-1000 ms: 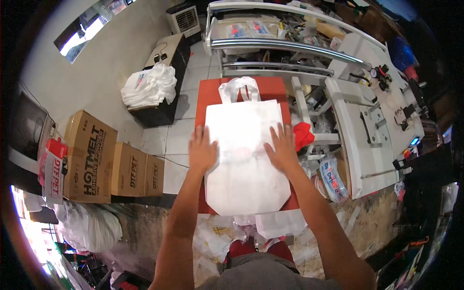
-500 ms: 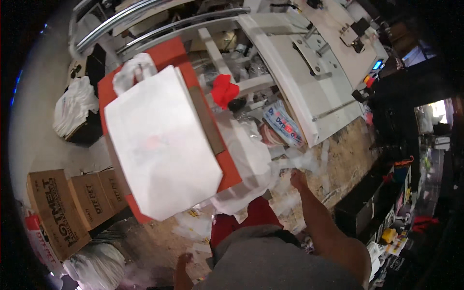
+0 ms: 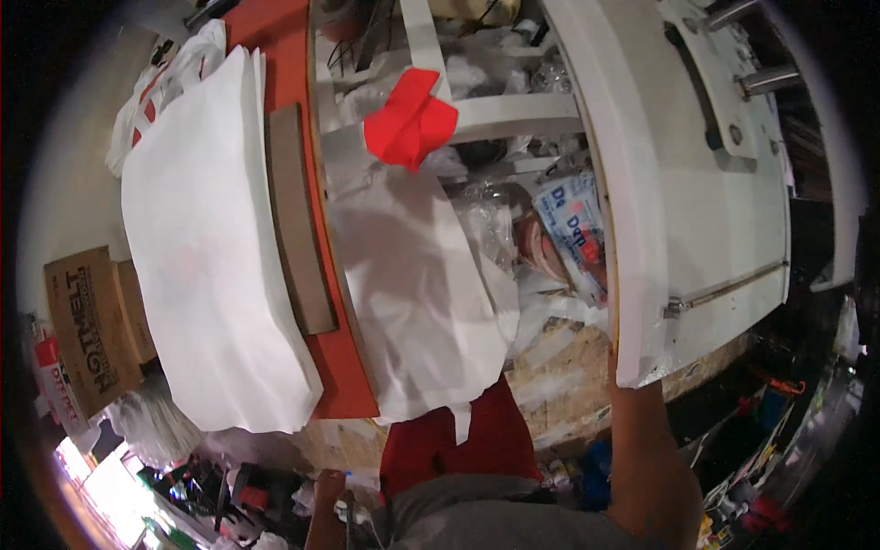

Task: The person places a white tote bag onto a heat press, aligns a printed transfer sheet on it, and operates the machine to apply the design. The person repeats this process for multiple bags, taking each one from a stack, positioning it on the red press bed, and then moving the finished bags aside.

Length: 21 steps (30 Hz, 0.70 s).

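Head view: white bags (image 3: 211, 247) lie stacked on the red board (image 3: 344, 380). They look light, soft, floppy; grip handles (image 3: 212, 44) or side edges. Left hand (image 3: 330, 482): I cannot tell finger state. Right hand: fingers hidden at the white panel (image 3: 715, 229), grip unknown.
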Each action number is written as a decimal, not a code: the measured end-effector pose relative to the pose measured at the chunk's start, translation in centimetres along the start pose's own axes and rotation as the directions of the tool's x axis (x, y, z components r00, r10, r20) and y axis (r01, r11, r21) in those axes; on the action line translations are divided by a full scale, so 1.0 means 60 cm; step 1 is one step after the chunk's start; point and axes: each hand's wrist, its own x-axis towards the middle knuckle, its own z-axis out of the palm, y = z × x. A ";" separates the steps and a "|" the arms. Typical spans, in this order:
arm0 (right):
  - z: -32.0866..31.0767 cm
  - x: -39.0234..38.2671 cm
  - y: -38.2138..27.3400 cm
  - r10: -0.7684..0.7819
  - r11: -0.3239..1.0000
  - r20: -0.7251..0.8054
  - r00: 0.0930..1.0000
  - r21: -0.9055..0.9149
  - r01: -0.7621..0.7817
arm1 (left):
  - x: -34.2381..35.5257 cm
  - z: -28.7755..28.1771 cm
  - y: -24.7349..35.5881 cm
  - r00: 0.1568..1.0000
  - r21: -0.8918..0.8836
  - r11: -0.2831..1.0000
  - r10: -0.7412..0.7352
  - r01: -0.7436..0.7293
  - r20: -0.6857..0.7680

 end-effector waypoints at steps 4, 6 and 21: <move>-0.010 0.003 0.011 -0.052 0.999 0.010 0.999 -0.007 0.052 | -0.066 0.068 0.124 0.999 0.137 0.990 -0.037 0.032 0.038; -0.029 -0.008 0.013 -0.073 0.997 0.005 0.997 0.002 0.073 | -0.078 0.083 0.143 0.997 0.202 0.977 0.071 -0.071 0.009; -0.627 -0.411 -0.311 -0.629 0.649 0.475 0.615 0.757 0.079 | -0.536 -0.087 0.622 0.214 -0.238 0.260 0.955 -0.936 0.204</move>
